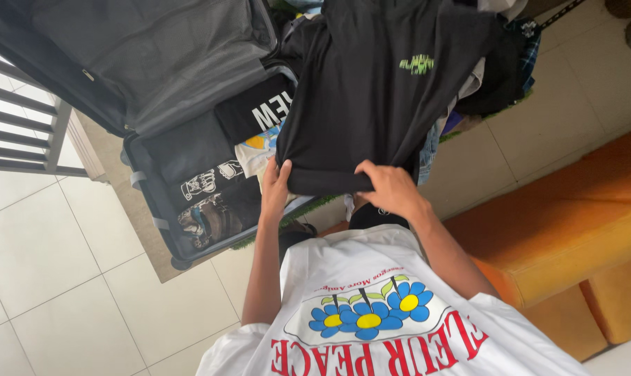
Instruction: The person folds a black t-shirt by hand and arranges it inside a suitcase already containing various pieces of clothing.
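Both hands grip near folded edge of black t-shirt (378, 90): left hand (275, 186) and right hand (392, 188) fingers closed on the hem, shirt held over clothes pile beside open suitcase (148, 188). Looks soft, light, floppy; best held by edges. Suitcase holds folded printed shirts, packed along its near wall

Orange cushioned bench (566, 230), white floor tiles (44, 264), grey railing (23, 125), heap of clothes (496, 76)
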